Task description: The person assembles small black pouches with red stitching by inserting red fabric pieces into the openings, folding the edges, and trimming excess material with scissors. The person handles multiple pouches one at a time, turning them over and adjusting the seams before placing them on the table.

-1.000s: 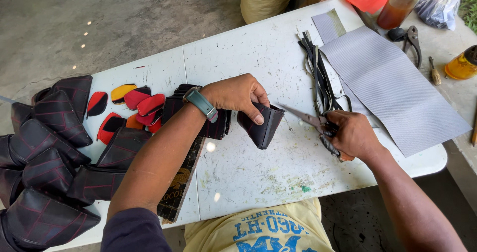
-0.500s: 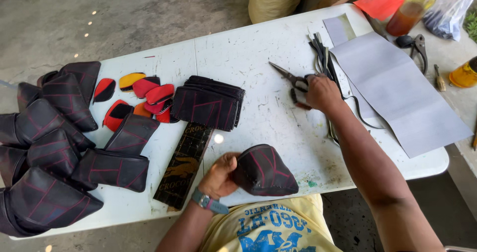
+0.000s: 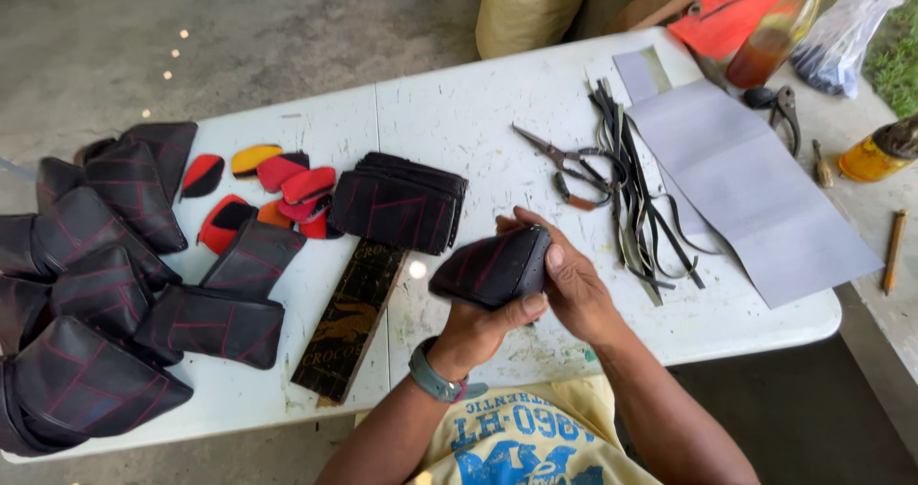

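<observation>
Left hand: the left hand [image 3: 478, 327] is gripping the dark stitched piece [image 3: 492, 267] from below, its thumb lying across the piece's lower edge; a grey-green watch [image 3: 435, 380] is sitting on that wrist.
Right hand: the right hand [image 3: 569, 275] is clasping the same piece from the right side, its fingers [image 3: 526, 222] curling over the top edge.
Held piece: the dark stitched piece, black with thin red seam lines, is being held by both hands just above the near edge of the counter [image 3: 459, 112], close to the person's chest.
Scissors: the scissors [image 3: 564, 165] are lying free on the counter beyond the hands, just beside the bundle of black straps [image 3: 636, 198].
Stack: a stack of flat black pieces [image 3: 397, 203] is resting left of the hands, touching a long dark patterned strip [image 3: 349, 318] that is pointing toward the near edge.
Small parts: red, orange and black oval patches [image 3: 277, 184] are lying in a cluster left of the stack.
Left pile: many more black stitched pieces [image 3: 96, 284] are crowding the counter's left end.
Right side: a grey sheet [image 3: 746, 188] is lying flat past the straps, with pliers [image 3: 779, 107] and a bottle of amber liquid [image 3: 770, 40] near its far corner.
</observation>
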